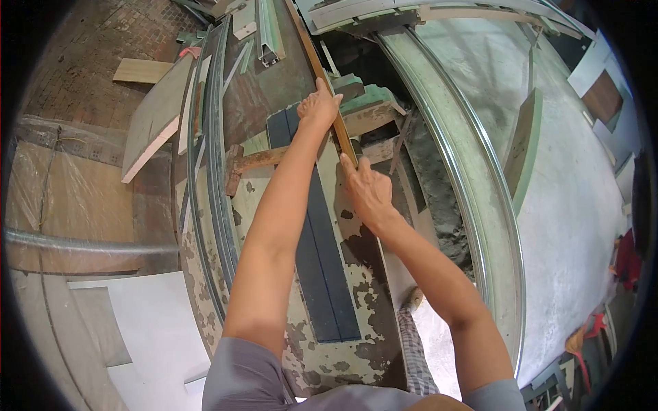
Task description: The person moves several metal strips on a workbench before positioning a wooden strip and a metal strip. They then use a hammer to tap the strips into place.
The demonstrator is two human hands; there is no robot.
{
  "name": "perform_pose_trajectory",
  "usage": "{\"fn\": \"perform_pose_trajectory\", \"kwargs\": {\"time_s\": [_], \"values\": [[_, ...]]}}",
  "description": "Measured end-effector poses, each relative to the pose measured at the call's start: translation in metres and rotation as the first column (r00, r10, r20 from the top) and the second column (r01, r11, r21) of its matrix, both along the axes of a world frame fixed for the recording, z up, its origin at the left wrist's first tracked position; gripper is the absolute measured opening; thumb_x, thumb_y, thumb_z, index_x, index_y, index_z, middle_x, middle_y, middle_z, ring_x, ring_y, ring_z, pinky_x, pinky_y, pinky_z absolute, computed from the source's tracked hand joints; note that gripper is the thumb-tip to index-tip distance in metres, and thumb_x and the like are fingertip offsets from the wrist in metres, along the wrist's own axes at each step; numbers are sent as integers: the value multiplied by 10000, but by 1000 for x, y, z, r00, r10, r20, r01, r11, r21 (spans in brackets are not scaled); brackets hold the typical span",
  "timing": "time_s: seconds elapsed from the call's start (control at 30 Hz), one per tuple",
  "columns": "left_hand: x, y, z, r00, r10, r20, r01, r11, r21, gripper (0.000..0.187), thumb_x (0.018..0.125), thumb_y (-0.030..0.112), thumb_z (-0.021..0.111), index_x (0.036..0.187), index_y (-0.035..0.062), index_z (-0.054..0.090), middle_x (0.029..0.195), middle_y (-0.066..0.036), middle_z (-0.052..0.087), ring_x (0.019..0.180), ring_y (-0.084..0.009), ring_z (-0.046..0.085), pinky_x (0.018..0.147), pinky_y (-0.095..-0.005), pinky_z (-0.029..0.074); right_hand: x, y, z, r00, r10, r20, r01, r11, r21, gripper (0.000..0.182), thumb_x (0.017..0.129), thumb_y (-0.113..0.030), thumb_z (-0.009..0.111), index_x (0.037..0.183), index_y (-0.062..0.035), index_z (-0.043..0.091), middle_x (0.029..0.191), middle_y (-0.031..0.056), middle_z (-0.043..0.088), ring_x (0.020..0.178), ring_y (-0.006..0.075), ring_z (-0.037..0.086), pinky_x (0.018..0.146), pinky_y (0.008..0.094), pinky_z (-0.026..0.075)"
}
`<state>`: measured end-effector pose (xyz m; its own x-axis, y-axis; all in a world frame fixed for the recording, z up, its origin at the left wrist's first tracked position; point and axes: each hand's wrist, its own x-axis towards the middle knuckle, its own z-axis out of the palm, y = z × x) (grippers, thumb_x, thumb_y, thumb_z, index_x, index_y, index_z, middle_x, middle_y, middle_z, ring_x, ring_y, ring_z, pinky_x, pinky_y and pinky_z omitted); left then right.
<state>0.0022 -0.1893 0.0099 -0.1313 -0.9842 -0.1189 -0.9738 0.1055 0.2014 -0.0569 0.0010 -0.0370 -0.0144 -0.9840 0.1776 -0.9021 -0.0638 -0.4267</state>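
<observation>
A long, narrow wooden strip (312,56) runs up along the right side of the worn bench (373,335). My left hand (317,109) grips it partway along, index finger stretched forward and thumb at its right side. Closer to me, my right hand (371,193) has its fingers closed at the strip's near end. Beneath my left forearm lies a dark grey flat strip (325,288) with a line along its length. A hammer (234,171) rests left of that forearm, its wooden handle partly hidden behind the arm.
Metal rails (218,171) run along the bench's left side. At right, a long frame with shiny rails (466,151) stands beside a gap holding wood blocks (373,118). Boards (161,116) lean at left, near a white sheet (154,322). A green-edged board (524,151) stands far right.
</observation>
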Motion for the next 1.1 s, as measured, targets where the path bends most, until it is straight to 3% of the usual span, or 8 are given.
{"fn": "perform_pose_trajectory", "kwargs": {"time_s": [0.2,0.43,0.57,0.73,0.8,0.93,1.0,1.1], "values": [[22,19,-4,961,-268,-73,261,962,-85,469,864,357,517,1211,44,487,1129,-204,587,1070,-382,535,876,-465,423,0,-59,-4,998,-34,-44,29,995,-100,471,715,-77,639,1167,-41,515,898,124,547,726,265,649,585,338,517],[23,-18,-30,932,-294,-214,263,951,-161,305,805,244,539,1014,32,606,983,-241,612,958,-416,563,823,-463,449,2,-118,-6,996,-52,-74,47,997,-59,254,749,-115,631,998,-82,591,964,122,582,800,273,650,673,355,534],[20,-46,-31,955,-255,-151,235,962,-136,292,790,244,563,991,42,629,1000,-216,619,970,-403,566,831,-457,452,2,-139,-5,995,-69,-73,62,994,-88,209,770,-126,619,975,-88,607,970,120,588,837,267,650,681,352,534],[17,-90,-42,963,-244,-111,224,961,-162,295,767,251,596,990,65,646,997,-200,627,963,-393,575,830,-446,459,0,-169,0,994,-59,-96,58,998,-19,207,784,-112,597,987,-83,622,1014,133,599,886,271,644,723,352,529],[15,-110,-46,977,-199,-81,195,979,-55,363,797,295,615,1127,143,619,1201,-150,567,1124,-336,527,943,-429,424,-1,-179,-1,994,-55,-95,55,998,-5,208,787,-105,591,990,-80,628,1025,136,603,902,274,641,739,355,527],[12,-146,-56,986,-166,-28,165,986,-23,378,788,274,605,1140,137,615,1218,-156,555,1137,-331,521,952,-420,422,-3,-200,-8,996,-64,-67,61,997,-37,222,784,-103,595,998,-70,645,1048,134,614,947,276,629,761,363,522],[14,-167,-71,973,-232,15,229,949,-218,289,753,238,603,962,46,655,972,-197,636,910,-359,609,790,-411,479,-3,-209,-15,996,-65,-61,54,985,-165,159,767,-142,611,905,-73,649,962,152,621,838,329,642,698,414,523],[15,-166,-67,978,-206,-34,196,964,-180,302,783,254,614,1014,61,643,1004,-172,637,944,-327,610,799,-404,486,-4,-219,-17,995,-64,-75,51,984,-170,174,767,-138,609,927,-81,646,968,152,624,847,328,642,691,416,525]]}}
